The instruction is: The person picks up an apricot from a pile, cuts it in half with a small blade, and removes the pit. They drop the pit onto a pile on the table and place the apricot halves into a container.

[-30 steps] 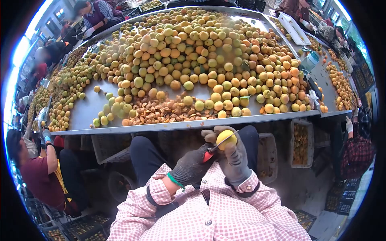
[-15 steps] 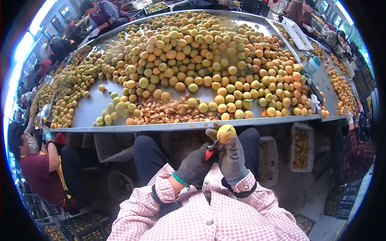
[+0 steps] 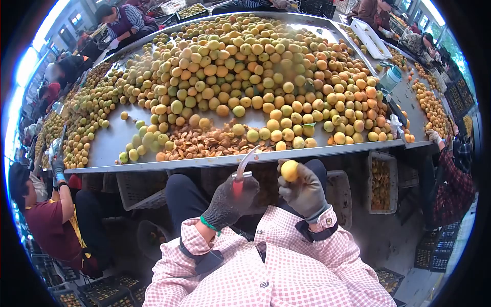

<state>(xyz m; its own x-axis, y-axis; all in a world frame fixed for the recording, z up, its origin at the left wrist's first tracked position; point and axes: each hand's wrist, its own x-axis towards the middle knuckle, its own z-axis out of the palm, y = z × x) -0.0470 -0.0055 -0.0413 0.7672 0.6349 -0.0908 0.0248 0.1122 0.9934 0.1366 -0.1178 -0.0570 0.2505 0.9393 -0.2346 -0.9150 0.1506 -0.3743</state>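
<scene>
My left hand [image 3: 232,200], in a dark knit glove with a green cuff edge, is closed around the red handle of a curved knife [image 3: 245,162]. The blade points up and stands apart from any fruit. A yellow apricot [image 3: 289,171] is pinched between the thumb and fingers of my right hand [image 3: 306,191], which wears a grey glove. Both hands are over my lap, just in front of the metal table's edge [image 3: 204,163]. Past that edge lies a heap of opened apricot pieces [image 3: 204,142], with a large pile of whole apricots [image 3: 225,66] behind it.
Crates stand below the table, among them a pale one [image 3: 339,194] and one with fruit pieces [image 3: 382,181]. A bucket [image 3: 153,239] is at lower left. Co-workers sit at left [image 3: 51,220] and right [image 3: 452,189]. A light-blue bottle [image 3: 390,78] stands on the table.
My hands have moved apart. The knife, earlier against the apricot, has swung left and upright in my left hand; the apricot stays in my right hand.
</scene>
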